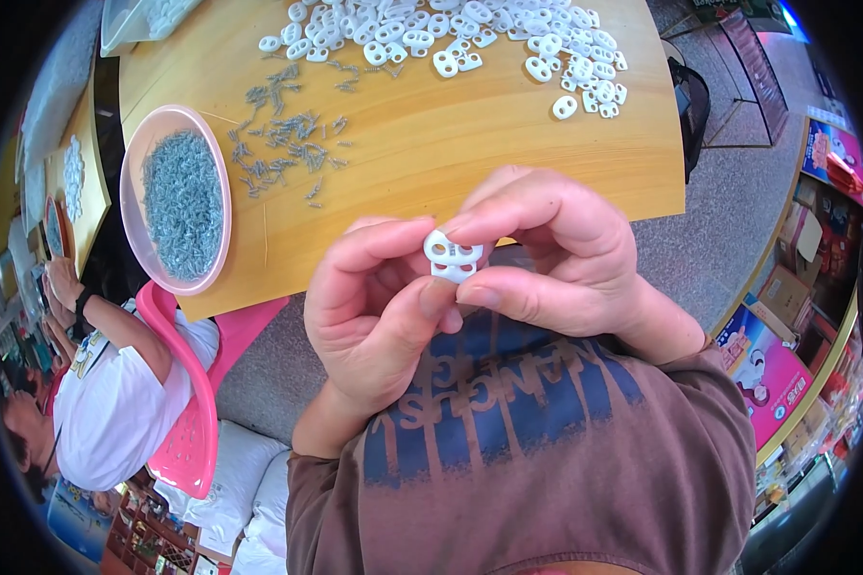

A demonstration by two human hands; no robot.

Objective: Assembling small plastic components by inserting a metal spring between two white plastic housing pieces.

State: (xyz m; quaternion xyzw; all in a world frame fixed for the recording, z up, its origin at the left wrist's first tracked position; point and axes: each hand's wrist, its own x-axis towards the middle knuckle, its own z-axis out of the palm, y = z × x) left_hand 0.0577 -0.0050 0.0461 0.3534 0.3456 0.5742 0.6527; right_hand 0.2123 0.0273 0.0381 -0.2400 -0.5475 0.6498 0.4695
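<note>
Between both hands, close to my chest, is a white plastic two-hole cord lock (454, 257). It is in two parts set together, and a small grey spring seems to show between them. My left hand (374, 297) pinches its left side with thumb and fingers. From the right, my right hand (556, 249) grips it, thumb at the lower edge and index finger at the top. Beyond the hands lie small metal springs (292, 144), loose on the wooden table (431, 134). A heap of white cord lock parts (441, 24) covers the table's far side.
A pink bowl (222, 182) full of springs stands at the table's left edge. A clear tub (149, 21) is at the far left corner. Left of me, a co-worker in a white shirt (115, 412) sits on a pink chair (197, 422). Boxes (786, 278) line the right side.
</note>
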